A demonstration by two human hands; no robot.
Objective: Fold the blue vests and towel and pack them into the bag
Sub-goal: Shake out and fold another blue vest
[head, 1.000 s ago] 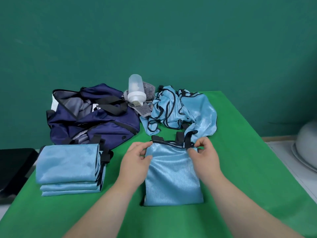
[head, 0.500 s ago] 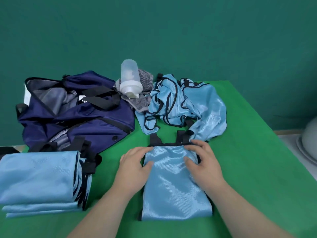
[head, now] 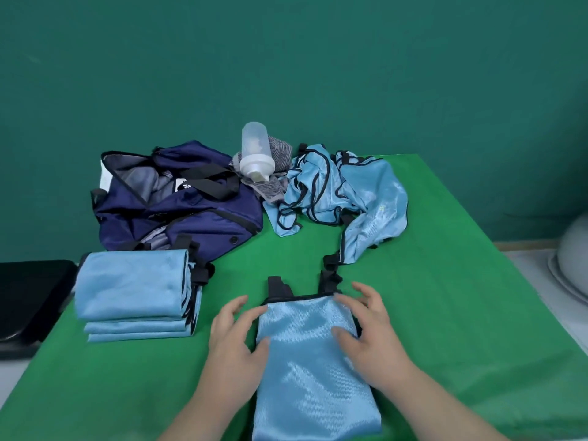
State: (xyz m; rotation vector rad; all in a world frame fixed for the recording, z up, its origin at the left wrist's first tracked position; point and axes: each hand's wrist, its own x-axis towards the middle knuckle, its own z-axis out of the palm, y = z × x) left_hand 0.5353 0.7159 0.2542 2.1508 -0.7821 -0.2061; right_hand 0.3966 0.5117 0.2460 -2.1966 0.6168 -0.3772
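Lying flat at 6 o'clock on the green cloth table [head: 445,313] is a shiny blue folded vest [head: 311,370] with black straps. The left hand [head: 235,332] touches its left edge and the right hand [head: 369,329] rests on its right side, both with fingers spread loose, not grabbing. A stack of folded blue vests [head: 130,281] sits at 9 o'clock, the open dark blue cloth bag [head: 178,205] at 10 o'clock, a messy pile of blue vests [head: 337,192] at 1 o'clock.

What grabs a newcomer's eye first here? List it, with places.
The left hand and right hand touch a shiny light-blue folded vest at the near middle of the green table. Left of it sits a stack of folded light-blue vests, with an open navy fabric bag behind; a crumpled heap of blue vests lies farther back.
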